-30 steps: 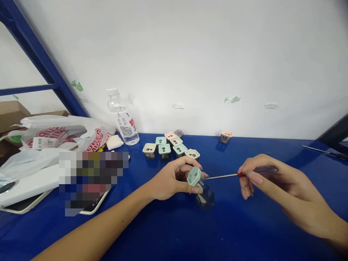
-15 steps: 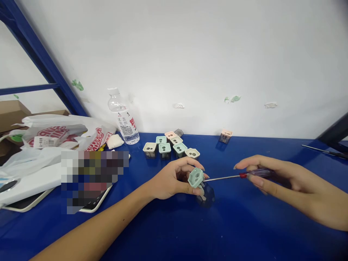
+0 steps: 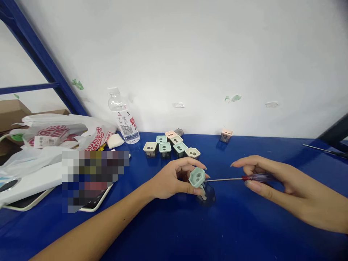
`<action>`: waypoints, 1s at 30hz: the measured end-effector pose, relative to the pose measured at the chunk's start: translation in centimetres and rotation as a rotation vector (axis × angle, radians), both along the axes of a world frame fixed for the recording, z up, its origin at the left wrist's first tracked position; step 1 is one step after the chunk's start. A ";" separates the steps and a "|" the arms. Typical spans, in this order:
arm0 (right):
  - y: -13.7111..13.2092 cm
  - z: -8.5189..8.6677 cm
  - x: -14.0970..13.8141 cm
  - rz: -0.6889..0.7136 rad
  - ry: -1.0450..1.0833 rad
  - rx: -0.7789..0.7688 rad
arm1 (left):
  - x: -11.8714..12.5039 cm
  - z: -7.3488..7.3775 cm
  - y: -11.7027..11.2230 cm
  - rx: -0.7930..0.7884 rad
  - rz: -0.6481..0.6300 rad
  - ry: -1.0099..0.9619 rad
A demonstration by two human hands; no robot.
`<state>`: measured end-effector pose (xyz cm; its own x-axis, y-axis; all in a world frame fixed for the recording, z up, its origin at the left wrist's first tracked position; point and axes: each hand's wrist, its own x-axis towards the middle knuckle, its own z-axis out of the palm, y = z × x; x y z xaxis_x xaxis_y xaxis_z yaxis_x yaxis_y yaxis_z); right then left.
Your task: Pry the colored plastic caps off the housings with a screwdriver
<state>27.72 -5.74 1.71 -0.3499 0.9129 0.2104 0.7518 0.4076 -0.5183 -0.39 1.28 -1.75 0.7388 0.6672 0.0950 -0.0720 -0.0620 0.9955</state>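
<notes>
My left hand [image 3: 176, 179] pinches a mint-green pencil sharpener [image 3: 197, 177] with two holes in its top, held tilted just above the table. Below it, a dark see-through shell [image 3: 210, 194] rests on the blue surface. In my right hand [image 3: 282, 185] is a screwdriver [image 3: 261, 177] with a clear purplish handle and a red collar. Its thin shaft points left, and the tip meets the side of the sharpener; the exact contact is too small to tell. My right index finger stretches out above the handle.
Several cream, mint and pink sharpeners [image 3: 164, 148] cluster behind my left hand. A pink sharpener [image 3: 226, 135] stands alone near the wall. At left are a water bottle [image 3: 125, 121], plastic bags [image 3: 65, 130] and a phone [image 3: 95, 206]. Another thin tool [image 3: 318, 148] lies far right.
The screwdriver and my right hand have shifted very slightly, and the handle looks turned a little. My left hand keeps its hold on the sharpener, almost unmoved.
</notes>
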 end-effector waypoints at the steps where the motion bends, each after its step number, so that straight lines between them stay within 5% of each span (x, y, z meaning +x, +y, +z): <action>1: 0.0 0.1 -0.2 -0.009 -0.021 -0.014 | 0.0 0.0 0.0 -0.004 0.001 -0.001; 30: -0.2 0.8 -0.9 0.101 0.119 0.017 | -0.2 0.0 0.0 -0.006 -0.011 -0.028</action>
<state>26.84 -5.97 2.49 -0.4112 0.8703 0.2711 0.6407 0.4875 -0.5932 -0.56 1.32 -1.77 0.7435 0.6593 0.1120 -0.1006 -0.0554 0.9934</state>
